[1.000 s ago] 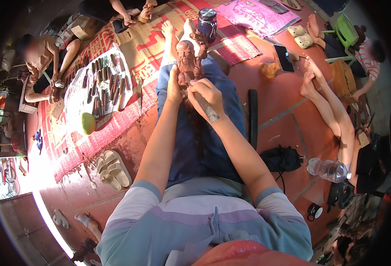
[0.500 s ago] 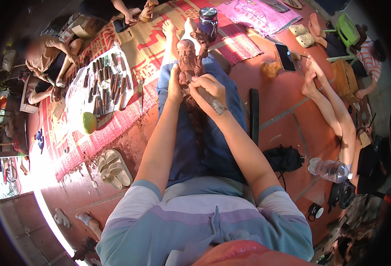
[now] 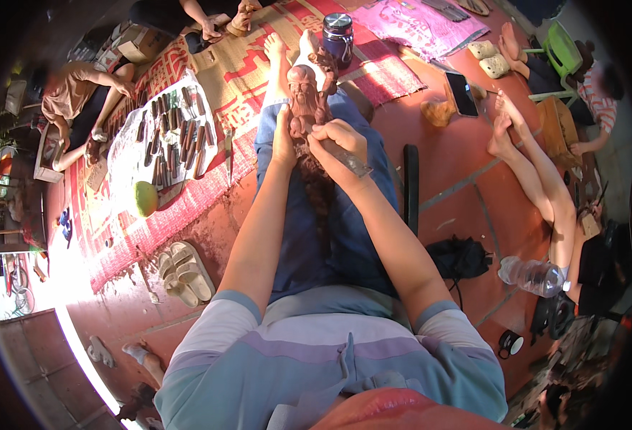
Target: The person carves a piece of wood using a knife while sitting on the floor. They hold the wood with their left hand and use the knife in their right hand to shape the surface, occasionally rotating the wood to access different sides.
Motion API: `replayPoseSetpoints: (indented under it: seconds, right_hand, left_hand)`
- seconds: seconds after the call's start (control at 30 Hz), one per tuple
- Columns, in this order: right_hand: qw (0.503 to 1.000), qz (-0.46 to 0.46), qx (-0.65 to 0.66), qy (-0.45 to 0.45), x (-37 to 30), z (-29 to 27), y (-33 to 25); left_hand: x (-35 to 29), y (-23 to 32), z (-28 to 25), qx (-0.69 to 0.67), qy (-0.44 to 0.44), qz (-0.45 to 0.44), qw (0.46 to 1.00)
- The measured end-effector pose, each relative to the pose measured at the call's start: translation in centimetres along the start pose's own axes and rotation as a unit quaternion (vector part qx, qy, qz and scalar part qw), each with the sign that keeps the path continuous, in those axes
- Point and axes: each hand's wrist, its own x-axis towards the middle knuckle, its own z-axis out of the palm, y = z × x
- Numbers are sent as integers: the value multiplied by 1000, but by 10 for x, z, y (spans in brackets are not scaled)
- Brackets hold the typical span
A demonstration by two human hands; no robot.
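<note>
The person's left hand (image 3: 283,140) is half-curled against the reddish carved figure's (image 3: 303,99) left side, right hand (image 3: 340,143) closed around some greyish strip (image 3: 357,166) near its right.

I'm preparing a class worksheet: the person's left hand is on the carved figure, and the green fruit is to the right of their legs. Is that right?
The side is wrong: the head view shows the green fruit left of their legs. The rest stands.

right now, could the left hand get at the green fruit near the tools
Probably not as it stands: the left hand holds the carved figure, and the green fruit lies off to the left. Nothing tall seems to stand between them.
</note>
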Motion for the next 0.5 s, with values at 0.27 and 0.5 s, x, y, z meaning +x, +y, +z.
replayPoseSetpoints:
  seconds: [0.27,0.5]
  right_hand:
    - [1000,14,3,2,-1,3,-5]
    - [994,-74,-77,-12,-21,7,-1]
  left_hand:
    - [9,-6,-13,-22,17,-33,999]
    - [5,-1,0,-22,25,-24,999]
